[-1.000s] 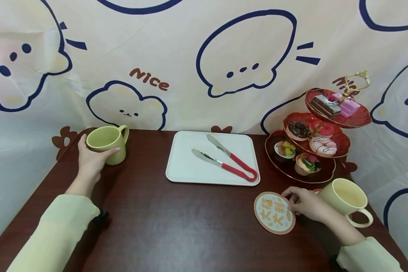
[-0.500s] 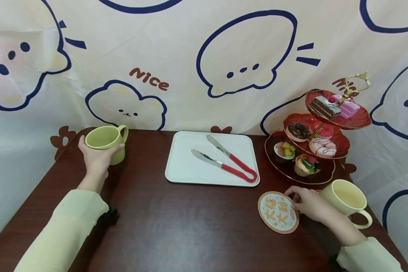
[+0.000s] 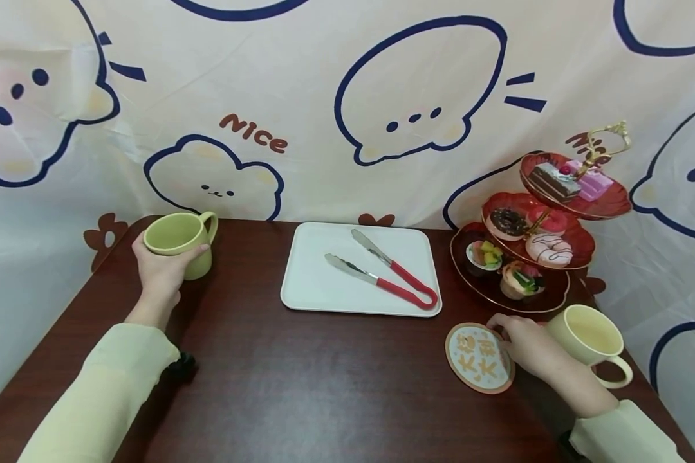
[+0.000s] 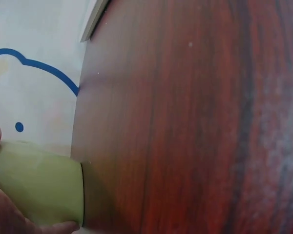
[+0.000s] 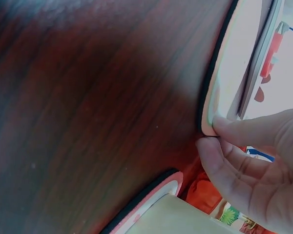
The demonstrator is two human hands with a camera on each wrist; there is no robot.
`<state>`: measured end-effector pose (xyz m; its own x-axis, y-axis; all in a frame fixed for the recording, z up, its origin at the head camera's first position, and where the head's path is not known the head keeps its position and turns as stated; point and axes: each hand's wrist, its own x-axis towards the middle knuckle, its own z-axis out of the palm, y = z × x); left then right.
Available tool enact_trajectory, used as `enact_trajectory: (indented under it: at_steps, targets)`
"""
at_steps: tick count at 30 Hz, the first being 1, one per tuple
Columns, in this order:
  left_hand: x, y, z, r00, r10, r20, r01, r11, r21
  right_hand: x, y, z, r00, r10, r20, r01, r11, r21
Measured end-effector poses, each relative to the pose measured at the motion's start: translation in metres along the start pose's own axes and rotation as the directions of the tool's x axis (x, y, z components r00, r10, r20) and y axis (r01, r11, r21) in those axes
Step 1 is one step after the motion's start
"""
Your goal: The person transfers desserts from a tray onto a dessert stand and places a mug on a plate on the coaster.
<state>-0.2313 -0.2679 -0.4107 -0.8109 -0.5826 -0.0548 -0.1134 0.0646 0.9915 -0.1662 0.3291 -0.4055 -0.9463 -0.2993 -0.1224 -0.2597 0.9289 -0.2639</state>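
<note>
At the table's far left my left hand (image 3: 161,273) grips a light green mug (image 3: 179,236), its handle pointing away to the back right. In the left wrist view, fingers lie on both sides of the mug (image 4: 41,180). On the right, my right hand (image 3: 529,347) pinches the edge of a round white coaster (image 3: 479,361) with a tan rim and gold lettering. The right wrist view shows thumb and fingertips at the rim of that coaster (image 5: 229,73), which has a black underside. Close beside this hand, a pale yellow mug (image 3: 585,334) stands on a pink-rimmed coaster (image 5: 156,192).
A white tray (image 3: 313,286) lies at the back middle, with red-handled metal tongs (image 3: 402,294) on it. Behind the right hand rises a three-tier red stand (image 3: 611,196) bearing cakes, donuts and cupcakes. A patterned cloth (image 3: 324,180) hangs behind the table.
The coaster in my right hand has slid a little to the right, towards the pale yellow mug. My left hand has shifted its hold around the green mug, which stays nearly in place.
</note>
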Motion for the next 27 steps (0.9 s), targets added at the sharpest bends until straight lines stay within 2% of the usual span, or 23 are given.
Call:
enact_trajectory:
  at_steps: [9,14,24,27]
  targets:
    - [0.001,0.003,-0.009,1.000,-0.022,0.003,0.022,0.999,0.040,0.003,0.000,0.000,1.000,-0.016,-0.007,0.016,1.000,-0.016]
    - [0.002,0.005,-0.013,0.999,-0.033,0.022,0.032,0.999,0.031,0.003,0.007,-0.001,1.000,0.011,0.006,-0.011,1.000,0.021]
    - [0.003,0.010,-0.021,0.999,0.006,0.049,-0.009,0.998,0.060,0.004,0.015,0.000,1.000,-0.004,-0.010,0.005,0.999,0.047]
    - [0.003,0.009,-0.023,0.997,0.037,0.068,-0.042,0.996,0.076,0.004,0.015,-0.002,1.000,-0.017,-0.005,0.017,0.999,0.038]
